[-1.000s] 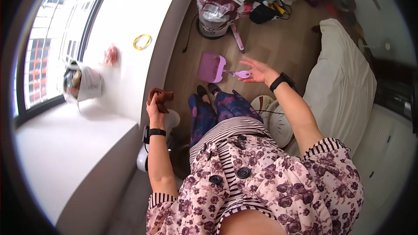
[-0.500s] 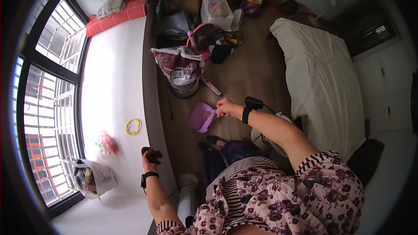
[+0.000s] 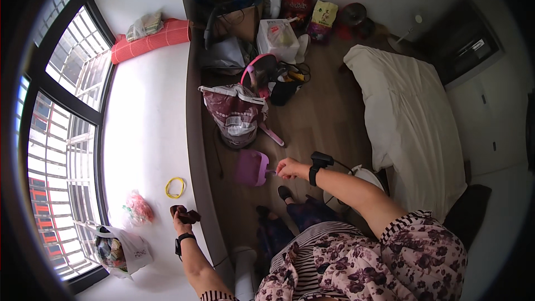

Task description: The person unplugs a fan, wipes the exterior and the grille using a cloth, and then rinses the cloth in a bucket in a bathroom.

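My right hand [image 3: 288, 168] is closed on the handle of a small purple dustpan [image 3: 251, 168]. Its flat pan points left, over the wood floor in front of my feet. A little beyond the pan stands a maroon and white plastic bag [image 3: 234, 114], with a pink stick-like handle [image 3: 272, 135] leaning out beside it. Off to the left, above the white window ledge, my left hand [image 3: 181, 220] is closed around a dark brown thing [image 3: 186, 215] whose kind I cannot make out. Just past that hand a yellow loop [image 3: 175, 188] lies on the ledge.
On the ledge sit a pink plastic bundle [image 3: 138, 208], a white carrier bag [image 3: 123, 251] and a red rolled mat [image 3: 150, 42]. Boxes, a white container [image 3: 277, 39] and bags crowd the far floor. A bed with a cream cover [image 3: 409, 106] stands on the right.
The dustpan has shifted a little left and nearer to me, turning so its pan lies flatter. My left hand has moved slightly left with the brown thing. My feet have shifted, and the view has tilted.
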Action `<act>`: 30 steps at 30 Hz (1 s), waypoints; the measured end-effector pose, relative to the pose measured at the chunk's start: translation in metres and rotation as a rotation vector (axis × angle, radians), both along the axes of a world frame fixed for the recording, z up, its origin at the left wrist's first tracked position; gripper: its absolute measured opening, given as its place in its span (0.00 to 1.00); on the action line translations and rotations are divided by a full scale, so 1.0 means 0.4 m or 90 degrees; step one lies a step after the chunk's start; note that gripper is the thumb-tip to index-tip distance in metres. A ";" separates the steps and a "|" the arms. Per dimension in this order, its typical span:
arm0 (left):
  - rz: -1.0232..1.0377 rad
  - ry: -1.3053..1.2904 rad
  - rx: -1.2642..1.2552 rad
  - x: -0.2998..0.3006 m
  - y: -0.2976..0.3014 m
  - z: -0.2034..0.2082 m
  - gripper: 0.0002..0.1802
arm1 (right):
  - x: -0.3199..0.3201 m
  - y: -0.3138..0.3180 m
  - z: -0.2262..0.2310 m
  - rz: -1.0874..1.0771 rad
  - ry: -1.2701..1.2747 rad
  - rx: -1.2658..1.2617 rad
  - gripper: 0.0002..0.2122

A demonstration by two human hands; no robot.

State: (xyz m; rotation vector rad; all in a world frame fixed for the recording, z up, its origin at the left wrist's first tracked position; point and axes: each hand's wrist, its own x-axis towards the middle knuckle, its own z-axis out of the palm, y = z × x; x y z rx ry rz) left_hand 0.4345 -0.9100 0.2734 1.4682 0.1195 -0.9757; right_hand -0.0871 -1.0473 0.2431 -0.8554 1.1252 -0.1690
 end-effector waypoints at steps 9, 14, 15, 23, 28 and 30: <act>-0.192 0.047 -0.066 -0.220 -0.056 0.105 0.16 | -0.026 0.008 -0.057 0.003 0.109 -0.093 0.11; -0.146 0.087 -0.037 -0.435 -0.063 0.245 0.23 | -0.023 0.060 -0.019 0.028 0.111 -0.116 0.08; -0.147 0.079 -0.036 -0.480 -0.060 0.279 0.23 | -0.023 0.078 -0.006 0.068 0.108 -0.090 0.08; -0.273 0.136 -0.277 -0.671 -0.018 0.333 0.18 | 0.086 0.237 0.019 0.182 -0.195 0.107 0.20; -0.248 0.271 -0.288 -0.644 0.115 0.401 0.19 | 0.256 0.380 -0.034 0.254 -0.325 0.271 0.39; -0.189 0.259 -0.256 -0.598 0.195 0.371 0.20 | 0.308 0.464 -0.021 0.326 -0.291 0.274 0.37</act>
